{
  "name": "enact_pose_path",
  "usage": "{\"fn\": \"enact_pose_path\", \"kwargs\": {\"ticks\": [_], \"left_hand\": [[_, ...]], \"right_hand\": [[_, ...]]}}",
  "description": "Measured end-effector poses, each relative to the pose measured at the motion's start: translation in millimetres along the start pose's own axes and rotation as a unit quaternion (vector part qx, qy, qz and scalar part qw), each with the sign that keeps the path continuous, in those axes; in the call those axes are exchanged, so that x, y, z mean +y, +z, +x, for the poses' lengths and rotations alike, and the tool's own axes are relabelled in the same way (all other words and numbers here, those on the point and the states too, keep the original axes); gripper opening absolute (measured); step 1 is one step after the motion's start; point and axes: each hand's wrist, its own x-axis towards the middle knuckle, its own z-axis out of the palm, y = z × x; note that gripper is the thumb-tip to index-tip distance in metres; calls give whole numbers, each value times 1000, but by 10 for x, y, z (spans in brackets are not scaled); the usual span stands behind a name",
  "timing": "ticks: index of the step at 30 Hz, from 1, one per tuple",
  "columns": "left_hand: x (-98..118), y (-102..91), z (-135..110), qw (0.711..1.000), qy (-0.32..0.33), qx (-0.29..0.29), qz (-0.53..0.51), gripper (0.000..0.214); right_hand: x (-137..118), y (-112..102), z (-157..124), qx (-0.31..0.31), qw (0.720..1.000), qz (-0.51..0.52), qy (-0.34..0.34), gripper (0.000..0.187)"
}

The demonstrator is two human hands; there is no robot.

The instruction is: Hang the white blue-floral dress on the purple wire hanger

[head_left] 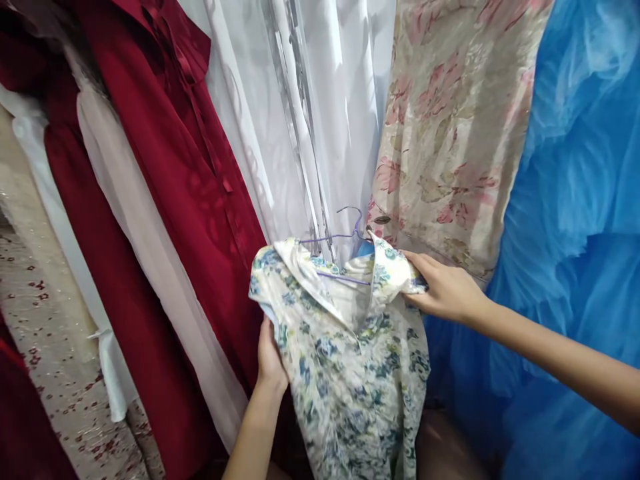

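A white dress with a blue, green and yellow floral print hangs in front of me on a thin purple hanger. The hanger's hook points up and holds onto nothing that I can see. My left hand is at the garment's left side below the sleeve, its fingers partly hidden behind the cloth. At the right shoulder, my right hand is closed on the short sleeve, thumb and fingers pinching the fabric. The V-shaped neckline gapes, showing the hanger's lower bar inside.
Dark red dresses and a pale pink garment hang at the left, beside a beige one with small red flowers. White curtain-like fabric is behind. To the right hang a beige floral cloth and blue tulle.
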Motion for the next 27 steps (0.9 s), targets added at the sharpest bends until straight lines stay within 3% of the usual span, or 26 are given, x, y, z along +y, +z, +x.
{"fn": "enact_pose_path", "kwargs": {"ticks": [3,7,11,16,19,22,24,27], "left_hand": [[-195,-111,-57,998,2,43,-45,62],[-490,-271,-252,996,-30,78,6,51],[-674,-459,-516,990,-26,121,75,46],[-716,-488,-738,977,-53,201,42,46],[-740,-411,-800,980,-68,179,61,47],[-829,-305,-845,977,-92,172,88,49],[-917,-219,-881,971,-126,175,102,53],[-1042,-66,-942,973,-151,143,104,53]], "right_hand": [[-99,-29,258,-6,1000,-3,-1,76],[-273,28,345,-40,996,16,-79,93],[-368,223,182,-42,980,82,-174,100],[-767,485,-232,-31,966,206,-153,82],[-1105,695,-651,-58,925,365,-83,66],[-1314,956,-1117,-53,861,496,101,45],[-1380,1096,-1367,-67,823,527,202,36],[-1433,1157,-1547,-139,794,549,223,33]]}}
